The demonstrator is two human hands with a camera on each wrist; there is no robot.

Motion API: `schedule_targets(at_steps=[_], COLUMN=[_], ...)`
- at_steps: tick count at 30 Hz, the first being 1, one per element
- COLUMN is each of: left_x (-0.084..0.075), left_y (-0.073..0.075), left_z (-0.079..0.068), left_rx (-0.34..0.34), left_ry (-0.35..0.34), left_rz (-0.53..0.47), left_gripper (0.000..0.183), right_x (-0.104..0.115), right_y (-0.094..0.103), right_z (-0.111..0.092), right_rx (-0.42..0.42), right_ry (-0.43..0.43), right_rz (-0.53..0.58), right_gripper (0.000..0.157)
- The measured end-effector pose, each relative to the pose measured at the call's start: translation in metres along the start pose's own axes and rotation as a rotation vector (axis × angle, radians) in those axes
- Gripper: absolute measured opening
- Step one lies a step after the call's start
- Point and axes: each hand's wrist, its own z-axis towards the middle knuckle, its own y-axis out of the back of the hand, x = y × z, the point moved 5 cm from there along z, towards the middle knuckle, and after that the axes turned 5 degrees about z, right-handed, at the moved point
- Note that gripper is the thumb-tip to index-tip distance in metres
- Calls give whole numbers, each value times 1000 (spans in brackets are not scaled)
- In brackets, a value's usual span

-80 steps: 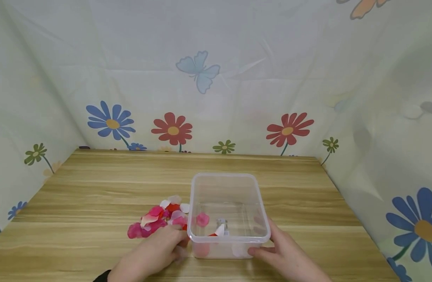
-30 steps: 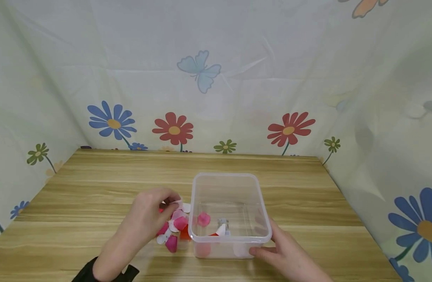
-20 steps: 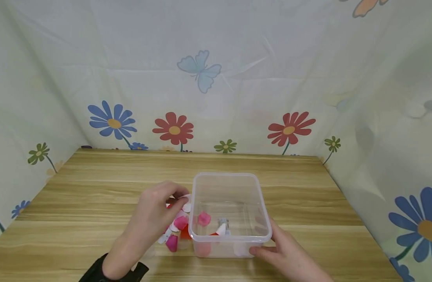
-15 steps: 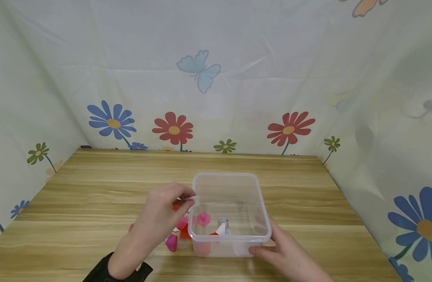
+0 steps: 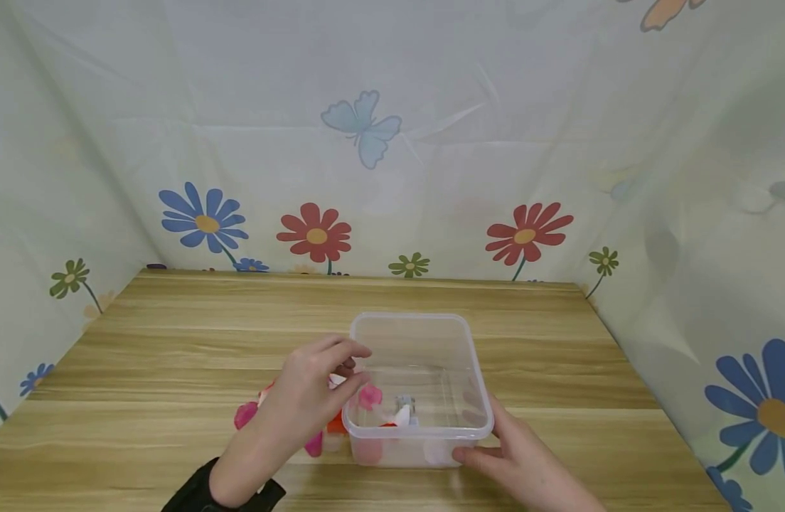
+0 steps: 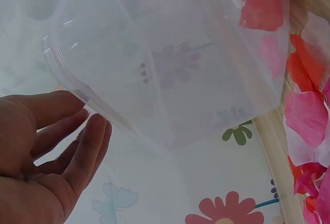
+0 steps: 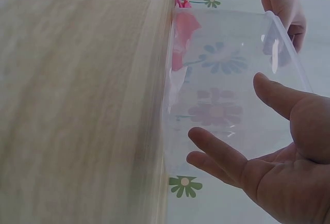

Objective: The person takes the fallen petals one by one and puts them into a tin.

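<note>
On the wooden table (image 5: 540, 341), one clear container (image 5: 418, 432) is stood upright, mouth up; its long axis cannot be told. By the right hand (image 5: 510, 455), thumb and fingers spread, its near right corner is touched. The left hand (image 5: 311, 378) is held at the left rim, fingertips parted. The petal pile (image 6: 306, 118), partly covered in the head view, is shown unobstructed from the left wrist; it cannot be counted. Inside, one pink petal (image 5: 370, 397) and one white petal (image 5: 402, 416) are seen.

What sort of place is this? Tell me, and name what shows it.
Probably a makeshift indoor tabletop booth: flower-printed sheeting stands behind and on both sides of a wood-grain table, which holds a clear box and loose petals.
</note>
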Motion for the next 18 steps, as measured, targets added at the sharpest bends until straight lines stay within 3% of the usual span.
schedule_targets(at_steps=[9, 18], left_x=[6, 30], left_y=[4, 9], left_z=[-3, -9], left_rx=[-29, -6], left_ry=[30, 108], left_rz=[12, 99], left_gripper=[26, 23], right_x=[0, 2], right_y=[0, 0], right_z=[0, -1], right_rx=[-1, 12], right_ry=[35, 86], right_rz=[9, 37], right_gripper=[81, 80])
